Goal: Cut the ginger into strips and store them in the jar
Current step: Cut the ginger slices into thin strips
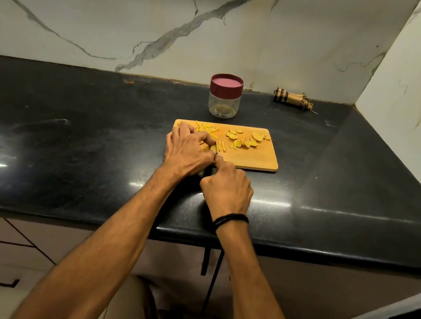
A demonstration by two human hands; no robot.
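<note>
Now right hand (pixel 227 186) grips knife (pixel 215 157) — ginger (pixel 213 147) pinned.

Both hands are at the near-left of the wooden cutting board (pixel 256 159) on the black worktop (pixel 69 137). The left grip (pixel 188 153) curls down on a ginger piece (pixel 213 147), mostly hidden. The right grip (pixel 227 186) clutches the knife (pixel 214 157), with just a sliver of blade showing between them. Strips (pixel 208 129) are heaped behind the knuckles and slices (pixel 245 140) lie scattered to the right. Behind the board stands the jar (pixel 223 105), maroon lid on.
</note>
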